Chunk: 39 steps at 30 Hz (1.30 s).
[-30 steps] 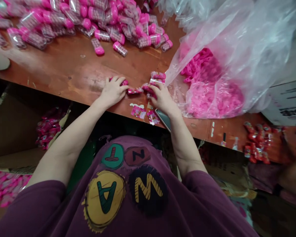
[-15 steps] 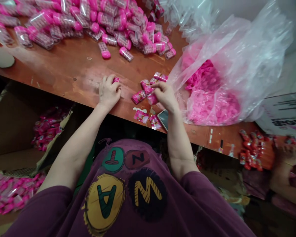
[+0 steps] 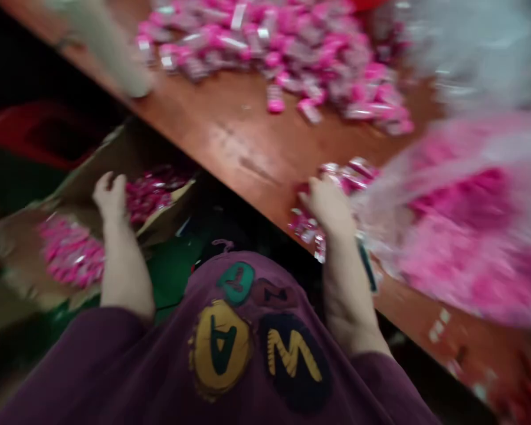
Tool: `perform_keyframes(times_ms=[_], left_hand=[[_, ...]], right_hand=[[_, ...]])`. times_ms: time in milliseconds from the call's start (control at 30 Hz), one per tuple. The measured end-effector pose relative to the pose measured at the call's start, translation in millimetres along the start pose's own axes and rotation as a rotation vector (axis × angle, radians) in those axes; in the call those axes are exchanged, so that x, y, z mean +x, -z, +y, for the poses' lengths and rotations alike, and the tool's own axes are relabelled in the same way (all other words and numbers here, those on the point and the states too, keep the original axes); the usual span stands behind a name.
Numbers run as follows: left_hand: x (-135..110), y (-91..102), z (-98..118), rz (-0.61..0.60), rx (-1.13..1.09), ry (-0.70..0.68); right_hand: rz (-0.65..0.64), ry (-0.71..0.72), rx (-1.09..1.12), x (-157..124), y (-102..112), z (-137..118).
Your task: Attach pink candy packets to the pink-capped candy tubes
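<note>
My left hand (image 3: 110, 198) is over the near edge of a cardboard box (image 3: 101, 144), beside a heap of shiny pink packets (image 3: 150, 192). Its fingers are apart, with nothing visible between them. On the table my right hand (image 3: 331, 203) reaches into a small group of pink wrapped packets (image 3: 349, 174). Its fingers are curled around a pink packet at the fingertips, though motion smears the detail. More packets (image 3: 305, 224) lie under and beside this hand. A dark phone-like object (image 3: 366, 262) shows next to my right wrist.
Clear vials with pink caps (image 3: 310, 47) are heaped along the far side of the table (image 3: 230, 136). A plastic bag of pink pieces (image 3: 464, 248) stands at right. Pink items (image 3: 73, 251) fill a lower box at left. A pale cylinder (image 3: 115, 53) lies at upper left.
My left hand has left the table and moved down-left to the box, away from the packet it was touching. My right hand stays among the packets. The view has turned left.
</note>
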<state>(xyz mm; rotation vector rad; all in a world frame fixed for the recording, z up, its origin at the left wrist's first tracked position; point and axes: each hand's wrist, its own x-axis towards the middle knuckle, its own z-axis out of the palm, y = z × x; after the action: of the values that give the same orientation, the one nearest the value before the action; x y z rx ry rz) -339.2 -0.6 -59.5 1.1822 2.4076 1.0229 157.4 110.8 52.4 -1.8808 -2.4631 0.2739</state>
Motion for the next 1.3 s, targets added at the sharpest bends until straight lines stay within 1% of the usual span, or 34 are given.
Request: perform_keyframes(times_ms=[33, 67, 100, 133, 167, 200, 267, 333, 367, 400, 433, 467, 500, 567, 633, 667, 700, 733, 767, 800, 833, 867, 900, 933, 967, 1000, 1067, 1100, 1133, 1167, 1200, 1233, 1267, 1300], left_hand=[[-10, 9.2, -11, 0.094, 0.022, 0.136], [-19, 16.0, -22, 0.174, 0.033, 0.241], [-26, 21.0, -32, 0.232, 0.038, 0.311], [-34, 24.7, -40, 0.265, 0.027, 0.373], [-41, 27.1, -46, 0.263, -0.025, 0.433], [-51, 28.2, -48, 0.237, -0.045, 0.452], [-74, 25.2, -42, 0.178, -0.023, 0.442], [-102, 15.0, -26, 0.188, 0.077, 0.36], [-116, 7.4, -16, 0.228, 0.149, 0.288], [-129, -1.6, -6, 0.27, 0.217, 0.202], [-142, -11.8, 5, 0.266, 0.268, 0.102], [-154, -22.6, 14, 0.229, 0.288, -0.003], [-164, -33.9, 23, 0.151, 0.28, -0.113], [-181, -55.9, 39, -0.019, 0.23, -0.267], [-190, -75.2, 51, -0.184, 0.15, -0.342], [-192, -83.2, 55, -0.266, 0.11, -0.365], [-192, -89.7, 59, -0.341, 0.075, -0.388], [-191, -94.6, 62, -0.403, 0.051, -0.413], [-188, -97.8, 65, -0.443, 0.041, -0.44], [-185, -99.5, 67, -0.456, 0.041, -0.467], [-181, -99.6, 70, -0.451, 0.045, -0.492], [-178, -98.5, 72, -0.439, 0.045, -0.514], [-176, -96.6, 76, -0.423, 0.037, -0.533], [-174, -94.3, 79, -0.407, 0.022, -0.547], [-173, -92.3, 84, -0.393, -0.002, -0.561], [-171, -91.3, 90, -0.346, -0.019, -0.563], [-168, -94.1, 109, -0.257, -0.083, -0.587], [-166, -98.4, 122, -0.224, -0.135, -0.603], [-165, -104.6, 140, -0.227, -0.181, -0.628], [-164, -112.3, 161, -0.253, -0.218, -0.657], [-164, -121.5, 184, -0.306, -0.239, -0.697], [-165, -132.1, 210, -0.372, -0.244, -0.746], [-167, -144.2, 237, -0.44, -0.234, -0.805], [-168, -157.7, 263, -0.507, -0.208, -0.866]], right_hand=[[0.009, 0.027, 0.016, 2, -3, 1], [0.024, 0.033, 0.03, 6, -6, 3], [0.04, 0.021, 0.028, 11, -9, 5], [0.05, 0.029, 0.019, 17, -11, 7], [0.046, 0.045, 0.044, 22, -11, 8], [0.049, 0.063, 0.077, 27, -10, 9], [0.039, 0.073, 0.121, 31, -2, 7], [0.027, 0.058, 0.163, 33, 10, -7], [0.02, 0.048, 0.203, 35, 16, -20], [0.015, 0.046, 0.261, 37, 21, -37], [-0.014, 0.058, 0.336, 41, 23, -59], [0.003, 0.089, 0.439, 46, 22, -84], [-0.022, 0.16, 0.535, 52, 18, -112], [-0.062, 0.348, 0.655, 66, -2, -173], [-0.078, 0.513, 0.715, 80, -31, -232], [-0.079, 0.569, 0.712, 84, -47, -258], [-0.093, 0.598, 0.692, 87, -61, -280], [-0.125, 0.618, 0.652, 87, -73, -296], [-0.18, 0.646, 0.591, 84, -81, -306], [-0.214, 0.649, 0.535, 79, -85, -309], [-0.239, 0.66, 0.497, 73, -86, -306], [-0.249, 0.668, 0.481, 66, -83, -295], [-0.237, 0.672, 0.492, 60, -78, -278], [-0.205, 0.671, 0.522, 54, -71, -256], [-0.154, 0.656, 0.557, 50, -62, -228], [-0.085, 0.62, 0.585, 47, -52, -195], [0.092, 0.459, 0.587, 47, -31, -117], [0.184, 0.339, 0.557, 48, -20, -74], [0.264, 0.191, 0.52, 50, -8, -31], [0.331, 0.033, 0.482, 52, 3, 10], [0.376, -0.104, 0.44, 55, 13, 47], [0.418, -0.22, 0.406, 58, 21, 79], [0.412, -0.297, 0.38, 61, 26, 103], [0.369, -0.346, 0.35, 64, 28, 121]])
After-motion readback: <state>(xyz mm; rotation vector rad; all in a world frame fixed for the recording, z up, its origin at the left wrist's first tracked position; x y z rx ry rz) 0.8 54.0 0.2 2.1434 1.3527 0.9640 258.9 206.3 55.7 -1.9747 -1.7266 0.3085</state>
